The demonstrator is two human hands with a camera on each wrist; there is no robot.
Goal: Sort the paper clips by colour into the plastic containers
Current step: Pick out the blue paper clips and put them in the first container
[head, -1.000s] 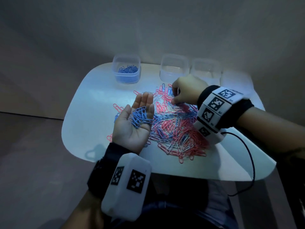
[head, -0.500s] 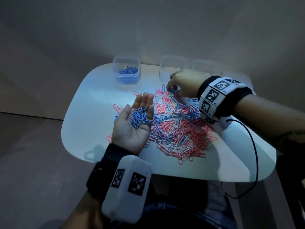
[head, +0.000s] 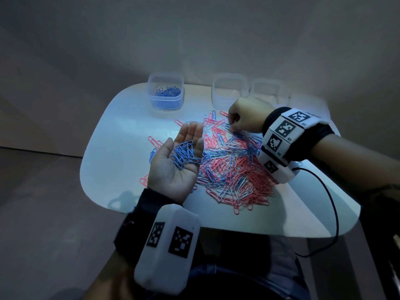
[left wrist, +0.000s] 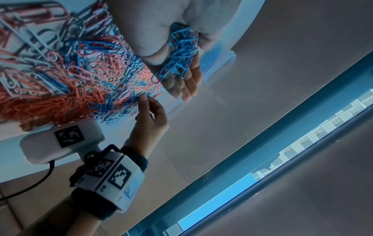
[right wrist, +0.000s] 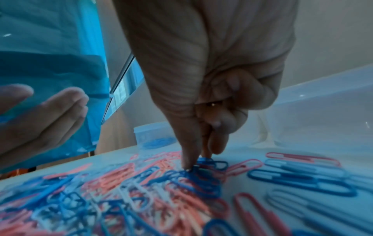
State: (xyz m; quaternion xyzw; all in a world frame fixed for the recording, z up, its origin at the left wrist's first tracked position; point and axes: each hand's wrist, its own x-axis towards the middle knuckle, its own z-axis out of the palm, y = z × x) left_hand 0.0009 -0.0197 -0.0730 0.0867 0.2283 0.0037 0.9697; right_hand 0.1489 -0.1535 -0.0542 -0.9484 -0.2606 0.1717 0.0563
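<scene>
Blue wire paper clips (head: pixel 184 154) lie in a small bunch on the upturned, flat-fingered left hand (head: pixel 176 163), beside a mixed heap of pink, blue and white paper clips (head: pixel 232 167) on the rounded white table (head: pixel 112 161). Beyond, the right hand (head: pixel 246 118) pinches a blue clip at the heap's far edge. Farthest, a clear plastic container (head: pixel 166 93) holds blue clips; three clear tubs (head: pixel 229 90) stand to its right.
</scene>
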